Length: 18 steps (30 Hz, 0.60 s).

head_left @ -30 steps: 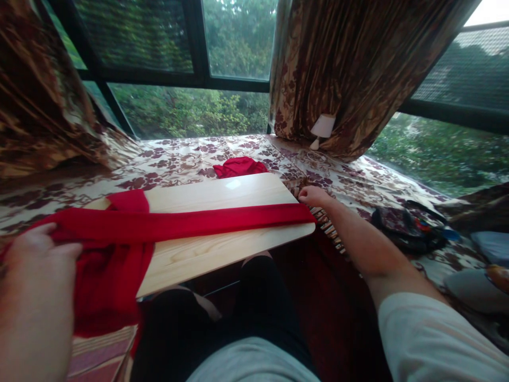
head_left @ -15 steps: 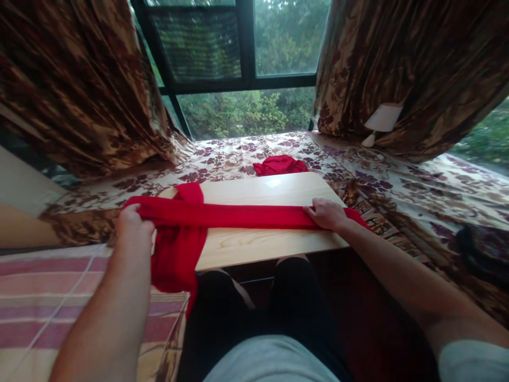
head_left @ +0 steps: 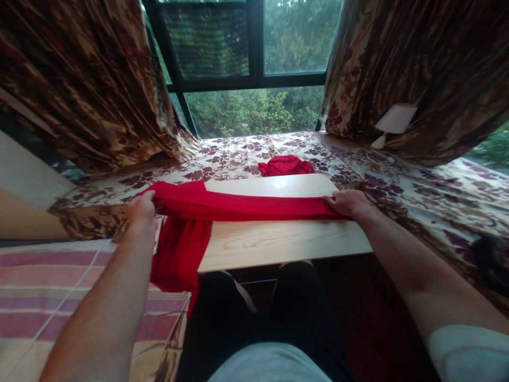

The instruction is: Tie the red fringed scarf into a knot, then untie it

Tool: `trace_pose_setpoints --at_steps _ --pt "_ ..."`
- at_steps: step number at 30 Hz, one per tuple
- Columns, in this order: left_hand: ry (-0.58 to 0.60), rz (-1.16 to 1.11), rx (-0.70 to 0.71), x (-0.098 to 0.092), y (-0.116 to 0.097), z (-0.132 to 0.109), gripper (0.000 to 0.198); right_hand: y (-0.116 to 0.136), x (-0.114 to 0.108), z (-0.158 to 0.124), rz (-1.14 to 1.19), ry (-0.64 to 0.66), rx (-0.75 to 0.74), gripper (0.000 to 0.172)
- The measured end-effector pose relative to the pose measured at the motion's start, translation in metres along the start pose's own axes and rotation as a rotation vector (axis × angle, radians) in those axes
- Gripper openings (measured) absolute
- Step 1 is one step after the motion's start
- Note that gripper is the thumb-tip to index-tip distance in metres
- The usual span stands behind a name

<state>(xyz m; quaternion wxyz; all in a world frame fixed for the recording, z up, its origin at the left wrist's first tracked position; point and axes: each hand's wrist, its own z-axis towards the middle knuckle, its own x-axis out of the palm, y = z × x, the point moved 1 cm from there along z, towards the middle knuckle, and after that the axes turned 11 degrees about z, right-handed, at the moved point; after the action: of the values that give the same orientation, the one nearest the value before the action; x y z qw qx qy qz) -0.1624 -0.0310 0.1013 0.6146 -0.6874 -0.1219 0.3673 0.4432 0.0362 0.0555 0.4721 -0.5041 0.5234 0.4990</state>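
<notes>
A long strip of red cloth (head_left: 254,207) is stretched from side to side over the pale wooden table (head_left: 286,239). At its left end, my left hand (head_left: 141,208) is closed around the folded edge, beyond the table's left side. Its right end is pinched by my right hand (head_left: 345,203) near the table's right edge; the fingertips are partly hidden. More of the same cloth hangs in a loose bunch below the strip on the left, down over the table's corner and the striped bed. Behind the table lies a separate crumpled red cloth (head_left: 286,165).
A floral-covered ledge (head_left: 234,154) runs under the window, with a small white lamp (head_left: 395,119) at the right. Patterned curtains (head_left: 79,79) hang on both sides. A striped bedcover (head_left: 67,297) with a pale cord lies at left. My knees are under the table's front edge.
My right hand has shifted right to the strip's end and gripped it, where before it lay on top. The strip is now lifted and wider, and my left hand has moved slightly right.
</notes>
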Motion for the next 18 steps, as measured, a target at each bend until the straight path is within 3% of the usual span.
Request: trace_pose_setpoints --at_steps 2,4,13,18 --pt "-0.084 -0.13 -0.028 0.005 -0.004 -0.004 0.023 -0.004 -0.005 0.008 -0.003 -0.021 0.013 0.074" --pt "-0.07 -0.206 -0.059 0.01 -0.007 -0.006 0.022 -0.008 -0.008 0.014 -0.005 -0.04 0.038 0.073" --pt "-0.017 -0.219 -0.033 0.009 0.007 0.005 0.018 -0.007 0.005 0.022 -0.011 0.011 0.061 0.077" --pt "-0.063 -0.2 -0.051 0.006 0.014 0.006 0.022 -0.006 0.009 0.02 0.03 -0.005 0.073 0.074"
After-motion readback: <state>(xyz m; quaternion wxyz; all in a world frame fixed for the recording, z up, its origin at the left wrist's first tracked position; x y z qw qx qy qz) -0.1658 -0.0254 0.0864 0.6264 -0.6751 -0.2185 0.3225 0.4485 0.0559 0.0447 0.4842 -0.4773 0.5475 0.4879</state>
